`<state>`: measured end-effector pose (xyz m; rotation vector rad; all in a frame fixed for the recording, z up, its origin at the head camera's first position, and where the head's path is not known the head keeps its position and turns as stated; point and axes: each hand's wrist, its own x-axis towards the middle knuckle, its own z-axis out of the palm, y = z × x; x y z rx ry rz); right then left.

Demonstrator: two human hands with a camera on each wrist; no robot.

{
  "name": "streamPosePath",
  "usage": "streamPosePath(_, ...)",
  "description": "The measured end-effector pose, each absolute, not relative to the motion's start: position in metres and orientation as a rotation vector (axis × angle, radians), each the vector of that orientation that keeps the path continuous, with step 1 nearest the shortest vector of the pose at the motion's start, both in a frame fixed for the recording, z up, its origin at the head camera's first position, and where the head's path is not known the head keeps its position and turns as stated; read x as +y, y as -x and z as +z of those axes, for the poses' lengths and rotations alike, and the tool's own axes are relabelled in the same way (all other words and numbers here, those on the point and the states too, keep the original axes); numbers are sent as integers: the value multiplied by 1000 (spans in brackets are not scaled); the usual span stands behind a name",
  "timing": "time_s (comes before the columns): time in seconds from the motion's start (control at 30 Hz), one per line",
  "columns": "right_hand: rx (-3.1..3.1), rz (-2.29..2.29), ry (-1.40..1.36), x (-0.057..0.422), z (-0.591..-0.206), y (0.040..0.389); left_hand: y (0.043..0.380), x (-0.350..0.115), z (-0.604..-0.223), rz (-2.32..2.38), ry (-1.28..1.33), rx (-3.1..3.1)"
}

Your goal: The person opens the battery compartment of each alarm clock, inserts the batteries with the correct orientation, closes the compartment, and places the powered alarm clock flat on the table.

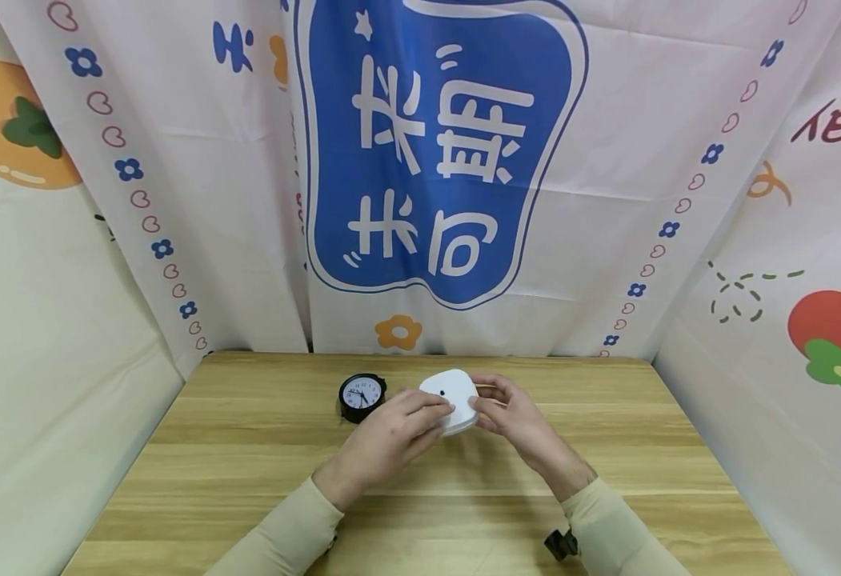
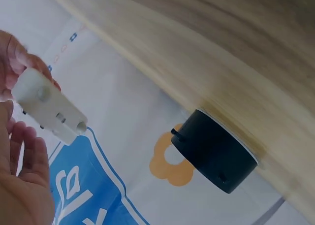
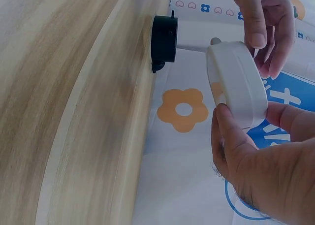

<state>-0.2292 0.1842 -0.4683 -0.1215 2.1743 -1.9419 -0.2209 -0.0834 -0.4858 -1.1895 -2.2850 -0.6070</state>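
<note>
A white rounded-square device (image 1: 456, 392) with a small dark dot on its upper face is held just above the table. My right hand (image 1: 517, 420) grips its right edge, with the thumb on one face and fingers on the other in the right wrist view. My left hand (image 1: 394, 432) is over the left part of the device, its fingertips at the surface and its fingers loosely bent. A round knob and small slots show on the device (image 2: 47, 104) in the left wrist view. Left of it stands a black round alarm clock (image 1: 362, 395) with a white dial.
The wood-grain table (image 1: 247, 464) ends at a back edge close behind the clock. A printed white curtain (image 1: 607, 160) with a blue panel hangs behind it, and more cloth hangs at both sides. A small black piece (image 1: 560, 545) sits by the right sleeve.
</note>
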Motion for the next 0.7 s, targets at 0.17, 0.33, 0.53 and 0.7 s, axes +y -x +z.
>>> streamPosePath(0.17,2199,-1913,173,186,-470,230,220,-84,-483,-771,1087,-2371)
streamPosePath(0.33,2244,-1858,218,186,-469,228,223,-84,-483,-859,981,-2458)
streamPosePath(0.53,2255,-1835,279,189,-469,227,227,-85,-483,-1025,838,-2543)
streamPosePath(0.7,2264,-1815,319,191,-471,228,232,-87,-482,-1254,729,-2582)
